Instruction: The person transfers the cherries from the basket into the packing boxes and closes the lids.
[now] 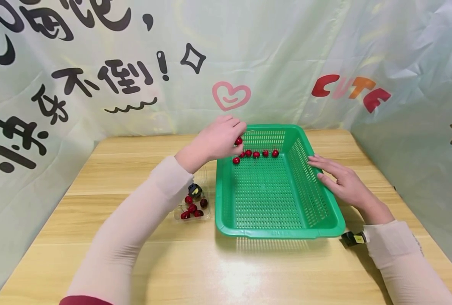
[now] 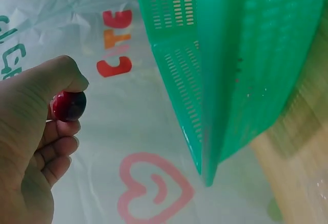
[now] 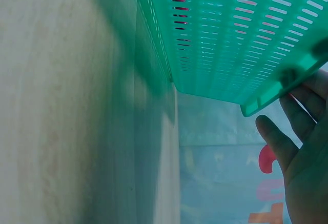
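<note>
My left hand (image 1: 220, 137) is over the far left corner of a green plastic basket (image 1: 279, 233). Between thumb and fingers it pinches a dark red cherry (image 2: 69, 106), held up above the rim. Inside the basket, several cherries (image 1: 256, 155) lie along the far end and far left corner. My right hand (image 1: 342, 182) rests on the basket's right rim with its fingers extended and the thumb apart, as the right wrist view also shows. Left of the basket stands a clear plastic box (image 1: 207, 214) with several more cherries (image 1: 192, 208); my left sleeve and wrist camera partly cover it.
The wooden table (image 1: 165, 271) bears the basket and box. Behind it hangs a pale printed curtain (image 1: 279, 76) with dark lettering, a pink heart and the word CUTE. A small black camera (image 1: 353, 239) is at my right wrist, near the basket's front right corner.
</note>
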`<act>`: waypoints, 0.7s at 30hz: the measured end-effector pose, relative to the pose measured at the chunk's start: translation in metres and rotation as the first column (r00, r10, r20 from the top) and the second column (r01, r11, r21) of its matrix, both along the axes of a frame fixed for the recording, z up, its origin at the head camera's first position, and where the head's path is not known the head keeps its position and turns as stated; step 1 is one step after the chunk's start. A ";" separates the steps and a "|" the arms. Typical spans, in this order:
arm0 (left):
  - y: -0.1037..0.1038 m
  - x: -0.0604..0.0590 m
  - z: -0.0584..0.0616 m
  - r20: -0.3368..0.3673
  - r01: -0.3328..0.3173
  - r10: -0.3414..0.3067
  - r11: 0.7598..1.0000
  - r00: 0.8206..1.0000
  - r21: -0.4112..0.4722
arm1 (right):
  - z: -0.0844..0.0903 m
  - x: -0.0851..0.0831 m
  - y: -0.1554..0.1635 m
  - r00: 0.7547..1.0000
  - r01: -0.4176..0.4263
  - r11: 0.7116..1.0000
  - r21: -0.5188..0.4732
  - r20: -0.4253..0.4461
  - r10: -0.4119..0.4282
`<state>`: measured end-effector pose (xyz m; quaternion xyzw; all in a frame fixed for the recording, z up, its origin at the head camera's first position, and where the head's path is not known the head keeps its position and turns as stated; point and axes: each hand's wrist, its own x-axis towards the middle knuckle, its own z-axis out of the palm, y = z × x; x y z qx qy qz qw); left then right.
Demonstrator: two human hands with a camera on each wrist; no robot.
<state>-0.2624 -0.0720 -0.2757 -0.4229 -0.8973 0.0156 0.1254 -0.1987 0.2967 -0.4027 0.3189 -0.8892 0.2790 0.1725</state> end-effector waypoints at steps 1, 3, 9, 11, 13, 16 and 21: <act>-0.004 0.001 0.000 -0.008 0.002 -0.002 1.000 1.000 0.012 | 0.000 0.000 0.000 1.000 0.001 1.000 0.001 0.001 -0.001; -0.011 0.002 -0.002 -0.020 0.009 -0.008 0.999 1.000 0.031 | 0.000 0.001 0.000 1.000 0.003 1.000 0.002 0.004 -0.003; -0.032 0.007 -0.006 -0.035 0.035 -0.033 0.996 0.999 0.080 | 0.000 0.000 0.000 1.000 -0.004 1.000 -0.002 0.001 0.004; -0.038 0.009 -0.007 -0.044 0.047 -0.043 0.995 0.998 0.089 | 0.000 0.000 0.000 1.000 -0.007 1.000 -0.006 -0.001 0.007; -0.045 0.012 -0.009 -0.056 0.063 -0.058 0.994 0.997 0.094 | 0.000 0.000 0.000 1.000 -0.009 1.000 -0.008 -0.002 0.009; -0.054 0.016 -0.011 -0.082 0.093 -0.085 0.991 0.993 0.094 | 0.000 0.001 0.000 1.000 -0.005 1.000 -0.006 0.003 0.005; -0.068 0.024 -0.017 -0.128 0.153 -0.140 0.984 0.982 0.096 | -0.001 0.000 0.001 1.000 0.007 1.000 0.006 0.015 -0.007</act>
